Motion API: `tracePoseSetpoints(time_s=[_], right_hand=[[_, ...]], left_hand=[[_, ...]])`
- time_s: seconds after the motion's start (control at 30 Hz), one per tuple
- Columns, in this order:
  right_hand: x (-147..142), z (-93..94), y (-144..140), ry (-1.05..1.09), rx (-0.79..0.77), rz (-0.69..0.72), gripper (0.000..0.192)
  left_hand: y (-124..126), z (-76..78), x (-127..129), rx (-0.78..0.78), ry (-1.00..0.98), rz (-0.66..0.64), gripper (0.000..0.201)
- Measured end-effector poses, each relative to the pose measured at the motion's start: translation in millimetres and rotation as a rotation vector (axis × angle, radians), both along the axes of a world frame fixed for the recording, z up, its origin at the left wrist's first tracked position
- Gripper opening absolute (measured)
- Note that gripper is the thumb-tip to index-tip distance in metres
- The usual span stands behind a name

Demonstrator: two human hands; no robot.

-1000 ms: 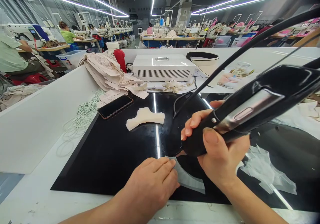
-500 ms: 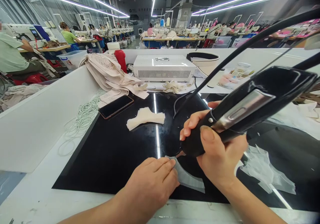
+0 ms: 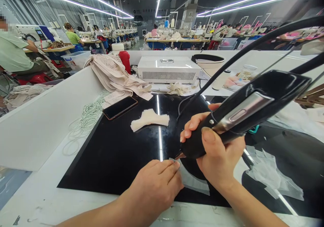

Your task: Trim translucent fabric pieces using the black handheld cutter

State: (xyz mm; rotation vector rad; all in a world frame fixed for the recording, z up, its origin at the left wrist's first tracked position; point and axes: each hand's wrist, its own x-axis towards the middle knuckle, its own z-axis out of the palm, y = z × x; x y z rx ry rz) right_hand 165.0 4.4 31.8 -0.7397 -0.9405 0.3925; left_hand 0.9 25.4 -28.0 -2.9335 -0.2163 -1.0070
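Observation:
My right hand (image 3: 220, 152) is wrapped round a black corded hand tool (image 3: 243, 108) with a silver side lever. Its narrow coppery metal tip points down and left, at the fabric's end just by my left fingertips. My left hand (image 3: 158, 183) is closed, its fingers pressed together on the end of a curved, translucent whitish fabric piece (image 3: 193, 179), which lies on the black board (image 3: 108, 159). Whether the tip touches the fabric is hard to tell. Beyond my hands lies a cream fabric stack (image 3: 149, 118). Right of my right hand is a pile of sheer fabric pieces (image 3: 270, 173).
A phone (image 3: 120, 107), pale green cord (image 3: 88, 119) and draped beige fabric (image 3: 108, 75) lie at the left. At the back stand a red bottle (image 3: 125, 61) and a white vented box (image 3: 168, 70). The tool's thick black cable (image 3: 235, 59) arches across the right side.
The view has shifted slightly. My right hand has drawn a little left and down with the hand tool. My left hand stays on the fabric's end.

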Motion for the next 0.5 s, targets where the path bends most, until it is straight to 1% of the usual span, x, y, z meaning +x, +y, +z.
tracePoseSetpoints(time_s=[0.2, 0.33, 0.5], right_hand=[[-2.8, 1.6, 4.5, 0.026, -0.014, -0.010, 0.042], [-3.7, -0.6, 6.4, 0.011, -0.009, 0.035, 0.042], [-4.7, -1.3, 8.6, 0.004, -0.013, 0.032, 0.045]], left_hand=[[-0.8, -0.4, -0.4, 0.015, 0.003, -0.005, 0.034], [-0.9, -1.0, -0.5, 0.040, 0.014, 0.001, 0.032], [0.1, -2.8, -1.3, 0.029, 0.009, -0.004, 0.031]])
